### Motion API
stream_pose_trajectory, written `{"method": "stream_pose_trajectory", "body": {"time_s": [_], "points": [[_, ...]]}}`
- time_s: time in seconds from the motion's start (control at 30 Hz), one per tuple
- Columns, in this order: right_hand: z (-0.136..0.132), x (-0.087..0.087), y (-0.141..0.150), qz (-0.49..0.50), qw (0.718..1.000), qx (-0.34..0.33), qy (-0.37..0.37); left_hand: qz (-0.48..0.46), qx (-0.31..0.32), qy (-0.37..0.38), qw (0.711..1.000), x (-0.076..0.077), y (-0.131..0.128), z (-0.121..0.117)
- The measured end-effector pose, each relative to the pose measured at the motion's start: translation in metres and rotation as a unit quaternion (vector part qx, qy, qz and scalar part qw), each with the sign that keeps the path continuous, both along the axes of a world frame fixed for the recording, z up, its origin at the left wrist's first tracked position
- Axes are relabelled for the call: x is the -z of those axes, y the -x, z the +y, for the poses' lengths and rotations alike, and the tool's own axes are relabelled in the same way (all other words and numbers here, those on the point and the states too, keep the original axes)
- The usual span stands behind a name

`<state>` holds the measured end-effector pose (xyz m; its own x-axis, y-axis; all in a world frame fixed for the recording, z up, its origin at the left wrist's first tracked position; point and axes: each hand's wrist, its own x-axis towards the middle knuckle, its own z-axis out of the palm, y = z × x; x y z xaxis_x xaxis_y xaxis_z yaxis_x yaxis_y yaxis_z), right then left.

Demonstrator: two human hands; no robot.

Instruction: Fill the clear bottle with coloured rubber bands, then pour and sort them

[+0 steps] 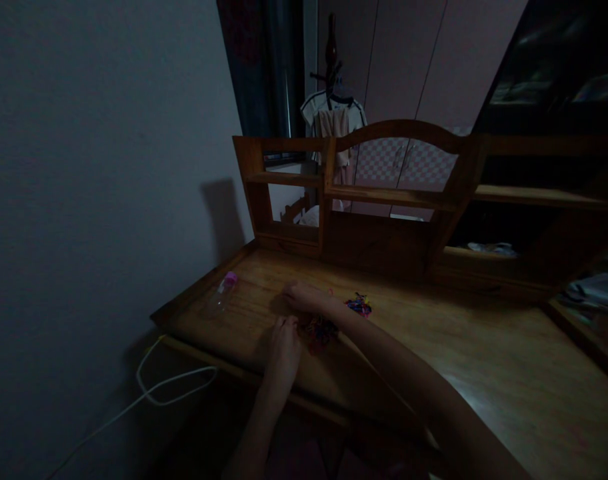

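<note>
My left hand (285,341) rests low over the wooden desk (414,333), its fingers curled together. Just beyond it, my right hand (298,296) reaches across from the right, also with closed fingers. Whatever either hand may pinch is too small and dark to make out. Beside the hands and partly behind my right forearm lies a loose heap of thin, dark and red strands or bands (323,332). A second small pile of multicoloured strands (359,305) sits past that forearm. To the left stands a clear plastic bottle (219,300) with a pink cap.
A wooden shelf unit (394,195) rises along the desk's far edge. The wall (109,167) borders the desk on the left. A white cable (179,377) hangs by the near left corner. Clothes (334,123) hang on a stand behind the shelves.
</note>
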<state>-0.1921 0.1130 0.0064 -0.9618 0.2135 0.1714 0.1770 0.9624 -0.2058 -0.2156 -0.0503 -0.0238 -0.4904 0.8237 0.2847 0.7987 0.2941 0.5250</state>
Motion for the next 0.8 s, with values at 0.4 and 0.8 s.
{"method": "stream_pose_trajectory", "body": {"time_s": [0.4, 0.8], "points": [[0.035, -0.004, -0.119, -0.010, 0.997, 0.061, 0.049, -0.078, 0.115, 0.016, 0.990, -0.006, -0.097, 0.028], [0.070, -0.005, -0.107, 0.070, 0.967, 0.157, 0.187, -0.084, -0.004, -0.049, 0.995, -0.020, -0.006, 0.011]]}}
